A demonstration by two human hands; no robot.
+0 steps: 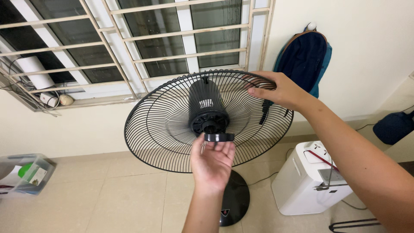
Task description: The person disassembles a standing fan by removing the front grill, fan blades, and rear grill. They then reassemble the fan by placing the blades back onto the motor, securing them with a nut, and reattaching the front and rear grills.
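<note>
A black standing fan's rear wire grille [164,129] faces me, tilted back, with the black motor housing [206,103] and shaft hub at its centre. My left hand [212,162] is just below the hub, its fingers closed on a small black round nut [219,137] held in front of the shaft. My right hand [278,89] grips the grille's upper right rim. The fan's round black base [235,198] stands on the tiled floor below my left forearm.
A white box-shaped appliance [306,181] with a cord stands on the floor to the right. A clear plastic bin [26,172] sits at far left. A barred window [142,43] is behind the fan; a blue backpack [304,60] hangs on the wall.
</note>
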